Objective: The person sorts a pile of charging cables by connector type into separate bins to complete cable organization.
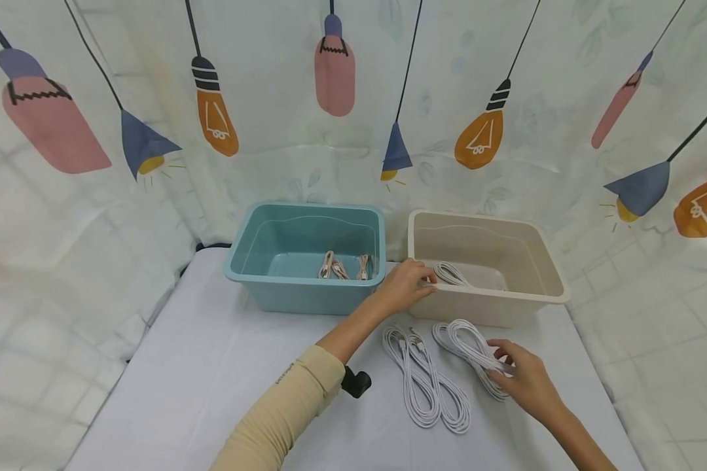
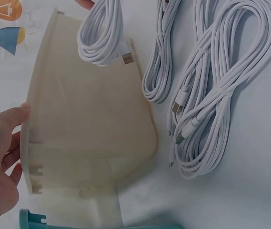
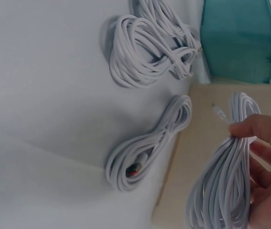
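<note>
My left hand [image 1: 408,286] grips the front rim of the beige bin [image 1: 477,306] near its left corner. In the left wrist view the thumb [image 2: 20,114] lies against that rim, with the other fingers curled beside it. My right hand [image 1: 528,381] pinches a bundled white USB cable [image 3: 223,179] at its narrow middle, thumb across the strands. That bundle is held up in front of the bin, over another white cable bundle [image 3: 149,143] on the table. To the left, two looped white USB cables [image 1: 427,386] lie side by side.
One coiled white cable [image 1: 451,273] is inside the beige bin. A teal bin [image 1: 312,296] stands to its left, with several small bundled cables [image 1: 332,265] at its right end. White cloth covers the table [image 1: 171,392]; a lamp-patterned curtain [image 1: 283,163] hangs behind.
</note>
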The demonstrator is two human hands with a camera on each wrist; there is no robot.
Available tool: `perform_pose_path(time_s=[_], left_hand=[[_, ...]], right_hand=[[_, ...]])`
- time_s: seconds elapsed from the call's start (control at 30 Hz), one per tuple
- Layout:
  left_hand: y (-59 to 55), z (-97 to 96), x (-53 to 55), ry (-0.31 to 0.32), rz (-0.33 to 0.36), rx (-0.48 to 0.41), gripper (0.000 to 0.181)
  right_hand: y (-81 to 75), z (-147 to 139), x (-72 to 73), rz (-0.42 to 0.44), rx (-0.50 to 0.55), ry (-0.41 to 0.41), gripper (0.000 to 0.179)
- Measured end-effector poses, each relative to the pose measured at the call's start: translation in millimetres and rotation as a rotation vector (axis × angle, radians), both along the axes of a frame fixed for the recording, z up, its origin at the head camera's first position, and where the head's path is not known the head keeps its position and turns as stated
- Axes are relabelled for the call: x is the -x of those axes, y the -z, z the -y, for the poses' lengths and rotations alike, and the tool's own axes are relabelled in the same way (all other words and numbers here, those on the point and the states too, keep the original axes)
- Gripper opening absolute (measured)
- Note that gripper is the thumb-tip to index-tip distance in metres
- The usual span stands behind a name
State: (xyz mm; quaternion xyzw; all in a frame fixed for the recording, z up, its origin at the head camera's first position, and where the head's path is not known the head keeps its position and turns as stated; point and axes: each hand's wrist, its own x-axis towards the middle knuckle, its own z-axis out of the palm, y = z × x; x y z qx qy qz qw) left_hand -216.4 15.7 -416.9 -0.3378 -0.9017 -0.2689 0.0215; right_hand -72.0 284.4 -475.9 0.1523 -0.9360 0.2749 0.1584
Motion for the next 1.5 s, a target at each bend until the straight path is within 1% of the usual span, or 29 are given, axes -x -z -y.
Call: perform_pose_path(time_s=[0.2,0.4,0.67,0.87,1.03,1.2,1.37,1.5], left_hand=[[0.3,-0.3,-0.4,0.005,-0.002,-0.013,0.014],[-0.7,0.4,-1.3,0.001,-0.006,-0.008,0.016],[-2.1,0.6,-1.2,-0.004,0.018,0.0,0.016],[-2.6,0.8,-0.3,0.01,0.015,-0.008,0.015],[-2.3,0.9,0.2,0.011,0.003,-0.004,0.014],[-1.6,1.3,0.3,0.01,-0.002,-0.005,0.015],[-1.9,1.3,0.8,0.013,0.006,-0.007,0.015],[-2.1,1.0,1.3,0.018,0.013,0.008,0.015]], right_hand=[[-13.0,-4.6,-1.4,-0.003,0.001,-0.015,0.053],[-25.1,-8.6,-2.3,-0.007,-0.01,-0.03,0.054],[-37.0,-14.5,-2.0,-0.024,-0.01,-0.053,0.055],[-52.3,-19.4,-2.0,-0.001,-0.023,-0.055,0.054],[-66.0,-23.9,2.9,0.001,-0.021,-0.063,0.054],[-79.5,-29.1,11.2,0.003,-0.022,-0.075,0.053],[-94.9,-32.3,19.4,0.004,-0.023,-0.089,0.053],[-107.7,-34.1,26.5,0.02,-0.022,-0.094,0.051]])
